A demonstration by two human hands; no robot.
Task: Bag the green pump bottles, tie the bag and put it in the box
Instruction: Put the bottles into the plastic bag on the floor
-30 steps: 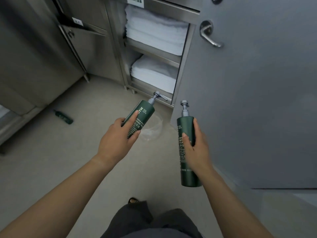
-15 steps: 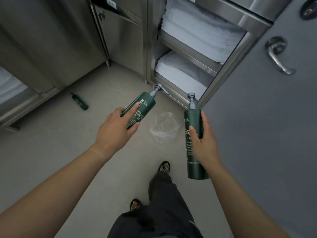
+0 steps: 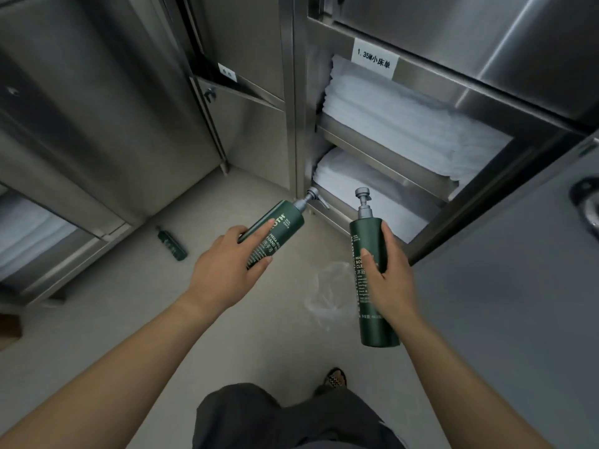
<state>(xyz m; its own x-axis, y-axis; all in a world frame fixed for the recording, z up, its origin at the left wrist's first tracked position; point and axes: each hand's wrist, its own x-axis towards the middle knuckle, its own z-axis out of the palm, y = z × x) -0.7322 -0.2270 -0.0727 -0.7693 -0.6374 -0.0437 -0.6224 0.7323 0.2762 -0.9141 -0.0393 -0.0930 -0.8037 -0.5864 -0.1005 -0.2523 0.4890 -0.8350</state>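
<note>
- The left hand [image 3: 227, 264] is gripping a dark green cylindrical plastic pump bottle [image 3: 280, 222] round its lower body. The fingers are wrapped and the index finger is lying along the label. The bottle is tilting, with its grey pump head [image 3: 312, 193] pointing toward one o'clock.
- The right hand [image 3: 393, 286] is gripping a second dark green pump bottle [image 3: 368, 236] at mid-body. The thumb is lying across the label and the bottle is standing near upright, pump at twelve o'clock.
- Both bottles are being carried above the pale floor [image 3: 129, 319] and apart from each other, one per hand. Judgement: this is allowing both to reach the bag together.
- A crumpled clear plastic bag [image 3: 327, 294] is lying on the floor at five o'clock from the left hand, partly hidden behind the right-hand bottle. It is appearing flat and empty, and its mouth cannot be made out. Judgement: one hand will be needing to free itself to open it.
- A smaller dark green bottle [image 3: 171, 243] is lying on its side at nine o'clock from the left hand. Whether it has a pump cannot be told.
- Folded white linen [image 3: 405, 124] is sitting in an open stainless steel cabinet [image 3: 421, 186] at twelve to one o'clock.
- No box is being identified with certainty. A brown corner [image 3: 9, 325] at the nine o'clock edge could be it.
</note>
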